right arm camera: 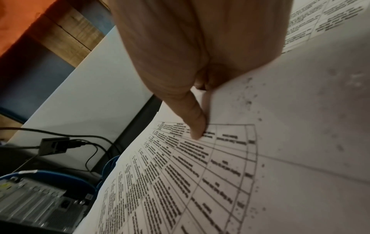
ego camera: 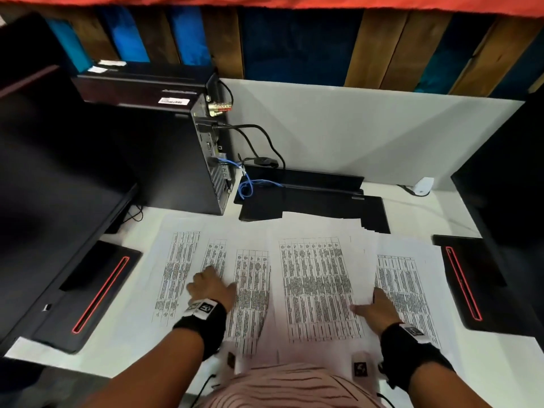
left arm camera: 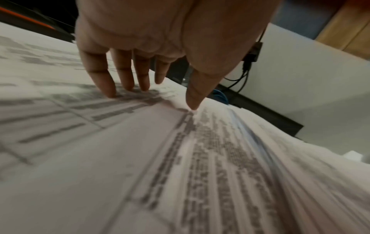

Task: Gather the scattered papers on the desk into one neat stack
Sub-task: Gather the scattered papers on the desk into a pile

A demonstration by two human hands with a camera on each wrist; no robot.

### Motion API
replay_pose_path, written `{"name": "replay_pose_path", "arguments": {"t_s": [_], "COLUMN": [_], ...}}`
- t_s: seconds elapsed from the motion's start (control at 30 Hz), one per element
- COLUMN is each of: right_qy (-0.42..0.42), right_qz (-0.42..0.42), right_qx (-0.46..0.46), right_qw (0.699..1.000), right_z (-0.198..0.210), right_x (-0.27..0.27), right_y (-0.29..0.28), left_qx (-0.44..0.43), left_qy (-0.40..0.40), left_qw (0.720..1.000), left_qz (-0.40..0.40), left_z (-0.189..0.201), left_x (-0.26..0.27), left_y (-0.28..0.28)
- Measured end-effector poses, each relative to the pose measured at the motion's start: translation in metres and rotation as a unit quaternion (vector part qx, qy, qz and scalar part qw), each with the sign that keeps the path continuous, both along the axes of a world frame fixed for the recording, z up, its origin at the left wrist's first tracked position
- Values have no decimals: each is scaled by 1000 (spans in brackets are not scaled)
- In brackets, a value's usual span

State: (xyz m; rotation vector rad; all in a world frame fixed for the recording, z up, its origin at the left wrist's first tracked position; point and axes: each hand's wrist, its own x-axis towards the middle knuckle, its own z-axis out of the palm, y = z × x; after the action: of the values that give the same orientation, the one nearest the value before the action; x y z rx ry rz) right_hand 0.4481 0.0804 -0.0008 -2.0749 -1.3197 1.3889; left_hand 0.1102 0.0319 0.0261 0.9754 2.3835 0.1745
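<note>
Papers [ego camera: 315, 287] printed with tables lie fanned out and overlapping across the white bench [ego camera: 497, 375], in front of the person. The left hand [ego camera: 210, 285] rests on the left sheets with fingers [left arm camera: 104, 79] spread and straight, tips touching paper, while the right hand [ego camera: 378, 309] pinches the edge of a raised sheet, thumb [right arm camera: 192, 117] on top. A computer tower [ego camera: 179, 160] stands behind, a monitor base [ego camera: 88, 293] at the left.

papers [ego camera: 316, 287]: white, black printed tables
desk [ego camera: 500, 363]: white
wrist bands [ego camera: 203, 322]: black
network cable [ego camera: 250, 187]: blue
shirt [ego camera: 282, 387]: pink, dark stripes
</note>
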Motion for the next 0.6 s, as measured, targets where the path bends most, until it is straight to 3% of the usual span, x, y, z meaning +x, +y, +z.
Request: {"name": "replay_pose_path", "arguments": {"t_s": [0.07,0.27,0.43,0.6], "right_qy": [3,7,78,35], "right_qz": [7,9,-32,33], "right_qx": [-2,19,-10,-57], "right_qw": [1000,1000,996,997], "right_z": [2,1,13,-12], "right_x": [-4,-13,-4,-5], "right_y": [2,3,5,7], "left_qx": [-10,65,82,32], "left_qy": [-21,-192,-182,-170], "left_qw": [1000,979,979,983], "left_qz": [-2,-11,33,-65], "left_z": [1,-6,-5,0], "left_x": [-1,28,19,42], "left_y": [-4,7,12,13]}}
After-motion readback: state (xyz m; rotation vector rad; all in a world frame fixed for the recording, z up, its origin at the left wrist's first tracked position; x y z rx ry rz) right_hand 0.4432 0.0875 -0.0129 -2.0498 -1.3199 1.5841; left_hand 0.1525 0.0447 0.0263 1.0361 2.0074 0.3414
